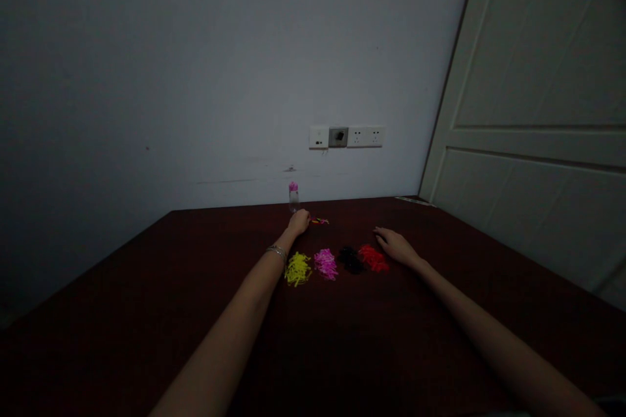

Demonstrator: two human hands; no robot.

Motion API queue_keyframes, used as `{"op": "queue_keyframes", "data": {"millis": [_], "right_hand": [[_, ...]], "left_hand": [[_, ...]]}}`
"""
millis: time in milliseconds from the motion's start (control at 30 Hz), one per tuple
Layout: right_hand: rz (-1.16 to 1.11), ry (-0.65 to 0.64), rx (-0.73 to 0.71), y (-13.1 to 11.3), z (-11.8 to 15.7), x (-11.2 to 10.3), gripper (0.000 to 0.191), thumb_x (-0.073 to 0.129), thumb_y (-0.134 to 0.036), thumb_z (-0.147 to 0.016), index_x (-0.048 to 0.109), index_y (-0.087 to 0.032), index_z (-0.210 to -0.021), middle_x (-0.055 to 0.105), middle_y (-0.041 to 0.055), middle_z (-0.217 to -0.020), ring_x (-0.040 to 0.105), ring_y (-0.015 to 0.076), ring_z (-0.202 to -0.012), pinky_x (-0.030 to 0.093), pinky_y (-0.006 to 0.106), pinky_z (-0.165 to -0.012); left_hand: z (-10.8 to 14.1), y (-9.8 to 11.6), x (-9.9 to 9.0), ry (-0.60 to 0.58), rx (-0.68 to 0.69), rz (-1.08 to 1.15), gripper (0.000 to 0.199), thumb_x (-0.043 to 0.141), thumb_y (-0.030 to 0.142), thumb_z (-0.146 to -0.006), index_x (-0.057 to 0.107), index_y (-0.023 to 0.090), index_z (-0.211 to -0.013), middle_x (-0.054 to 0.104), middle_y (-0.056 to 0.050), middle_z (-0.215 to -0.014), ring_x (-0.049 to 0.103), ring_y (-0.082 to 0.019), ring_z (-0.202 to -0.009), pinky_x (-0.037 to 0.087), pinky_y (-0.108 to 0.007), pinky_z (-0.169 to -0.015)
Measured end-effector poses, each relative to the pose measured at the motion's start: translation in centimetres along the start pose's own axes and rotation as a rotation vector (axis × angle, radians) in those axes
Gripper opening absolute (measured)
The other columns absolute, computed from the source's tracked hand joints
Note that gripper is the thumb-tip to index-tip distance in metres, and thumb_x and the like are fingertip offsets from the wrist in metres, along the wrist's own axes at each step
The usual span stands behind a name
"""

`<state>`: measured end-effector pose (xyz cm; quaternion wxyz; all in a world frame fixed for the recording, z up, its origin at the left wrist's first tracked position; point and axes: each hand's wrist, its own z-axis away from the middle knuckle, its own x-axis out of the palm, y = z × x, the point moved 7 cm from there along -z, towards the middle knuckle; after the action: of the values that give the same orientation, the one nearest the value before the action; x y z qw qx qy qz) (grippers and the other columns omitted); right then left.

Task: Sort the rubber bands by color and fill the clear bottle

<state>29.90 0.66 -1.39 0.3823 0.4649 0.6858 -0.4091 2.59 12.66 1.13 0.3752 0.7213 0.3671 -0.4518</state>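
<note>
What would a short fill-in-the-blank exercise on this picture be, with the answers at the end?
1. Counted from the left, the black pile comes ____ in the row of four.
2. The clear bottle has a cap that is colored ____.
3. The bracelet circles the person's ____ wrist.
4. Of the four piles, the right hand is nearest the one colored ____.

Missing words: third; pink; left; red.
</note>
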Motion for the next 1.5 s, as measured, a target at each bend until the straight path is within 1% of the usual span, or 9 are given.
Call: {"op": "queue_keyframes", "data": {"millis": [267,400,533,700,933,1100,1233,1367,1500], "right_hand": [[-0.009,-0.004,0.023,0.1,-0.1,0.0,0.04,0.035,-0.026,-0.086,0.057,-0.013,-0.117,0.053,0.012,-0.125,0.048,0.0216,-0.116,0.035,0.034,-0.1],[0.004,-0.025,0.04,0.2,-0.2,0.1,0.04,0.035,-0.026,-0.086,0.056,-0.013,-0.117,0.053,0.0112,-0.126,0.047,0.0207,-0.117,0.033,0.033,-0.101],[0.013,-0.025,0.028,0.0,-0.1,-0.1,0.041,0.034,-0.026,-0.087,0.055,-0.011,-0.118,0.052,0.0124,-0.127,0.047,0.0209,-0.118,0.034,0.033,-0.1],[0.016,-0.032,0.03,0.0,-0.2,0.0,0.041,0.034,-0.025,-0.087,0.055,-0.011,-0.118,0.052,0.0129,-0.127,0.046,0.0209,-0.118,0.033,0.033,-0.101],[0.025,-0.043,0.03,0.1,-0.3,0.0,0.041,0.034,-0.025,-0.087,0.055,-0.01,-0.119,0.051,0.0132,-0.127,0.046,0.0213,-0.119,0.033,0.033,-0.1],[0.009,-0.033,0.023,-0.1,-0.2,-0.2,0.04,0.034,-0.025,-0.087,0.056,-0.011,-0.118,0.052,0.0129,-0.126,0.047,0.0209,-0.118,0.033,0.033,-0.1],[-0.01,-0.023,0.02,0.0,-0.3,-0.1,0.04,0.034,-0.025,-0.086,0.056,-0.012,-0.117,0.052,0.0126,-0.127,0.047,0.0207,-0.118,0.034,0.033,-0.1],[-0.019,-0.024,0.001,0.3,-0.3,0.1,0.041,0.035,-0.025,-0.086,0.055,-0.011,-0.118,0.052,0.0125,-0.127,0.047,0.02,-0.117,0.033,0.032,-0.1],[-0.013,-0.029,0.009,0.5,-0.4,0.3,0.042,0.033,-0.026,-0.086,0.055,-0.011,-0.118,0.051,0.0129,-0.127,0.047,0.0205,-0.117,0.033,0.032,-0.1]], "left_hand": [[-0.5,-0.9,0.0,0.061,-0.064,0.103,0.022,0.046,0.019,-0.081,0.067,0.012,-0.085,0.065,-0.012,-0.091,0.058,-0.018,-0.085,0.041,-0.026,-0.08],[-0.7,-0.6,-0.5,0.122,-0.067,0.284,0.02,0.05,0.016,-0.077,0.069,0.011,-0.082,0.067,-0.01,-0.085,0.059,-0.016,-0.079,0.042,-0.025,-0.077],[-0.5,0.7,-1.1,0.111,-0.048,0.535,0.018,0.055,0.02,-0.074,0.07,0.009,-0.077,0.068,-0.008,-0.077,0.059,-0.015,-0.071,0.042,-0.024,-0.069],[0.5,3.9,-1.7,0.002,0.081,0.632,0.019,0.058,0.024,-0.07,0.071,0.011,-0.075,0.068,-0.005,-0.072,0.057,-0.014,-0.068,0.042,-0.023,-0.065],[2.2,10.1,-1.9,-0.138,0.272,0.44,0.021,0.055,0.022,-0.072,0.071,0.01,-0.078,0.068,-0.005,-0.075,0.057,-0.013,-0.068,0.041,-0.021,-0.066],[3.9,15.1,-0.8,-0.152,0.471,0.26,0.022,0.051,0.017,-0.074,0.07,0.014,-0.084,0.068,-0.005,-0.083,0.058,-0.012,-0.074,0.041,-0.019,-0.069],[5.2,17.5,0.2,-0.157,0.578,0.149,0.022,0.052,0.02,-0.076,0.068,0.018,-0.091,0.066,-0.005,-0.089,0.058,-0.014,-0.08,0.042,-0.021,-0.071],[5.2,17.1,0.0,-0.094,0.579,0.197,0.025,0.053,0.025,-0.078,0.066,0.018,-0.098,0.065,-0.005,-0.095,0.058,-0.015,-0.087,0.042,-0.022,-0.077],[3.9,12.8,-1.0,-0.03,0.449,0.351,0.024,0.054,0.03,-0.078,0.069,0.015,-0.09,0.068,-0.006,-0.086,0.059,-0.014,-0.077,0.042,-0.022,-0.072]]}}
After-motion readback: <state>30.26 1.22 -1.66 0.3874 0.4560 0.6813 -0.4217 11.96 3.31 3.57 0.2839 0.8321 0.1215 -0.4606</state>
